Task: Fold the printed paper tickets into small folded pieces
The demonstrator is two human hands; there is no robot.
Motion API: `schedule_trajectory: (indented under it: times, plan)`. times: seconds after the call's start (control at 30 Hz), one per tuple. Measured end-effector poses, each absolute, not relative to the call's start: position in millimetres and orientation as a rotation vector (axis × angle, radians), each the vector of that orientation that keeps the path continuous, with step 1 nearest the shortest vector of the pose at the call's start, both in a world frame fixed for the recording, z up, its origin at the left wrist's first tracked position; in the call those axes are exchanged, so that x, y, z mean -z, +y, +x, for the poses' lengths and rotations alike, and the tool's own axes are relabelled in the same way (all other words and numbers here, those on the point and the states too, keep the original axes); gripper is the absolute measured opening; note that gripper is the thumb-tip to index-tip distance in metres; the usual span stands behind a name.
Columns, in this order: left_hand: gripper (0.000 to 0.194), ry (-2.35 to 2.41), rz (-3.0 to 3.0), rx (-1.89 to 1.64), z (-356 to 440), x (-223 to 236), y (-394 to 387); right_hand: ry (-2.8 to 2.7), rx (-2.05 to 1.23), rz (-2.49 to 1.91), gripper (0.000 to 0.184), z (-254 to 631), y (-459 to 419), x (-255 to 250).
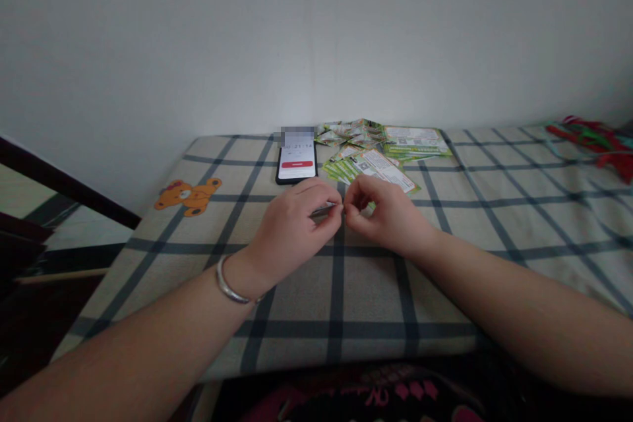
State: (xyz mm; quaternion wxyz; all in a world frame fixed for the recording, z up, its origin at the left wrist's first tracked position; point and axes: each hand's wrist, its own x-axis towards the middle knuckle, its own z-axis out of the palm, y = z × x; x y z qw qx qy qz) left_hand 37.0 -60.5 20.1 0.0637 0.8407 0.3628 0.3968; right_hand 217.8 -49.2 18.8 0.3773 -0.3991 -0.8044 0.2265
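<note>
My left hand (301, 214), with a silver bangle at the wrist, is closed in a pinch. A sliver of a thin pale thing (324, 209) shows between its thumb and fingers, mostly hidden. My right hand (378, 211) is pinched too, its fingertips meeting those of the left over the checked cloth. What the right fingertips hold, if anything, is too small to tell. Just beyond my hands lie fanned green-and-white printed cards (383, 168). Behind the left hand lies a phone (297, 157) with a timer on its screen.
Crumpled green printed packets (351, 132) and another stack of cards (418, 138) lie against the wall. An orange bear cutout (188, 198) is at the left on the checked tablecloth (306, 303). Red and green cloth (598, 145) lies at the far right.
</note>
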Motion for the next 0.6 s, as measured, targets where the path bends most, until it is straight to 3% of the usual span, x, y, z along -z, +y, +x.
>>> schedule_trajectory:
  times: [0.6]
  plan:
    - [0.010, 1.170, 2.366, -1.194, 35.0, -25.2, -58.5, -1.975, -0.784, -1.004, 0.003, 223.1, -40.6, -17.8]
